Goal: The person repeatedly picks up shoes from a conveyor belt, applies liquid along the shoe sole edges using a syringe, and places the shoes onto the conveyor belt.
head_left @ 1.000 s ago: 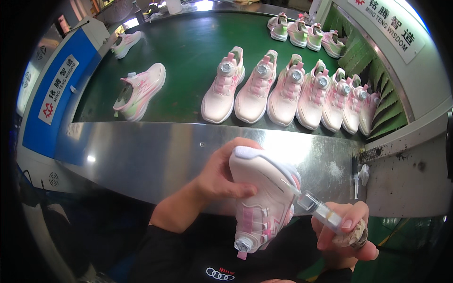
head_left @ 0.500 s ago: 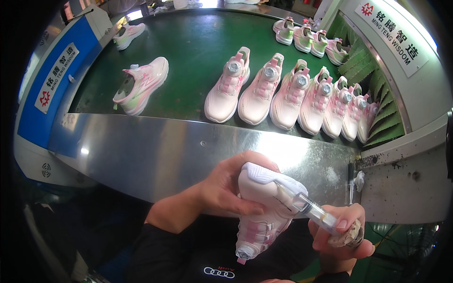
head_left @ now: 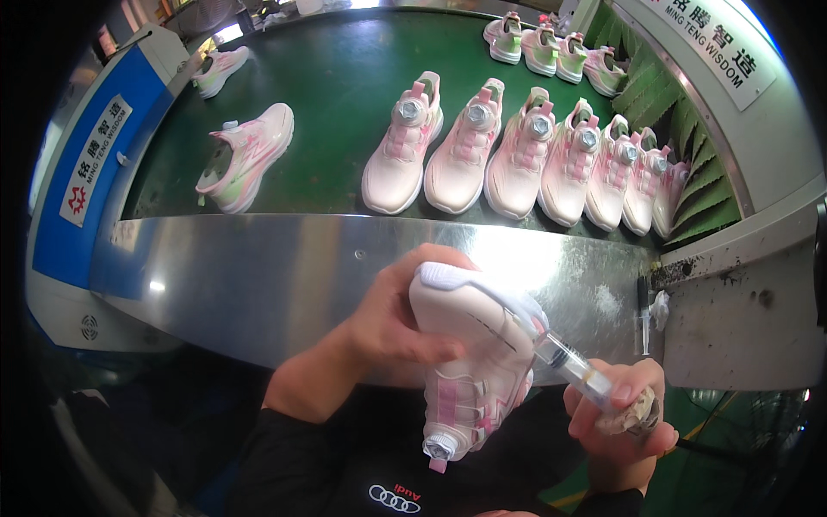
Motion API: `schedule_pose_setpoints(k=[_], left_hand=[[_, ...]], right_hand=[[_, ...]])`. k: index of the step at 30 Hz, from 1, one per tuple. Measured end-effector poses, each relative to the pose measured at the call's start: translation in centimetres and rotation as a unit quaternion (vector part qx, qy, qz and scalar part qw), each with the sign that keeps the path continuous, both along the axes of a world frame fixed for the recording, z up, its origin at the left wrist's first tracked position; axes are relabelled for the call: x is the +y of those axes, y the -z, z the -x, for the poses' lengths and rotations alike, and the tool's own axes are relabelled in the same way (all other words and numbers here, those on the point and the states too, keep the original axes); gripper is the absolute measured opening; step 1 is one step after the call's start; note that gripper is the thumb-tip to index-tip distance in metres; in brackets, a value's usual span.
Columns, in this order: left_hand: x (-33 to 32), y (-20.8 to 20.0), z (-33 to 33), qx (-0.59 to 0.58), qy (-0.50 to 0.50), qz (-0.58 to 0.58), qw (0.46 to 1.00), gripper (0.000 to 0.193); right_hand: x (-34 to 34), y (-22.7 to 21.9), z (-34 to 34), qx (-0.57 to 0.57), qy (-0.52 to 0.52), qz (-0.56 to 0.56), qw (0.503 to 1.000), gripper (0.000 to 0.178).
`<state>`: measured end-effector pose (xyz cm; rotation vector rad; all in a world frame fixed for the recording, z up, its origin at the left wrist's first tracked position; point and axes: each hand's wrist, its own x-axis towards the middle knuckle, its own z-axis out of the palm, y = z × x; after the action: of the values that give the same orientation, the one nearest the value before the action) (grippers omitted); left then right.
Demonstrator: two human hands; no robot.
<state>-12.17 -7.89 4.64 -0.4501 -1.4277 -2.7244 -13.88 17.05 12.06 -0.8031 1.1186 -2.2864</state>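
My left hand is closed around a pale pink and white sneaker, thumb on the upper and fingers behind the sole. The sneaker is held toe up, its dial and heel pointing down toward me. In my right hand is a clear syringe, whose tip end meets the edge between sole and upper; the exact tip is hard to make out. A crumpled beige wrapping covers the syringe's rear end inside my right hand.
A metal ledge lies before a green conveyor belt. A row of similar sneakers stands at its right, near a green strip curtain. One sneaker lies at left. Another syringe rests at the ledge's right end.
The held sneaker has turned, showing more of its lacing and side. The syringe stays against the sole edge. Both hands keep their grip, and the whole view has shifted slightly.
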Motion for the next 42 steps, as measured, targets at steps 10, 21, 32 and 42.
schedule_pose_setpoints(k=[10,21,32,42], left_hand=[[-0.4,0.2,0.5,-0.075,-0.071,-0.019,0.995,0.073],[-1.0,1.5,1.3,-0.106,-0.119,0.028,0.987,0.067],[-1.0,1.9,1.8,-0.162,-0.121,-0.028,0.979,0.062],[-1.2,2.4,2.3,-0.192,-0.048,-0.071,0.978,0.059]], right_hand=[[2.4,3.1,-0.8,-0.047,0.032,-0.009,0.998,0.058],[4.1,6.3,-1.7,-0.020,0.029,-0.057,0.998,0.059],[6.0,7.6,-3.7,-0.022,0.016,-0.080,0.996,0.055],[8.0,9.3,-4.9,0.000,0.022,-0.070,0.997,0.054]])
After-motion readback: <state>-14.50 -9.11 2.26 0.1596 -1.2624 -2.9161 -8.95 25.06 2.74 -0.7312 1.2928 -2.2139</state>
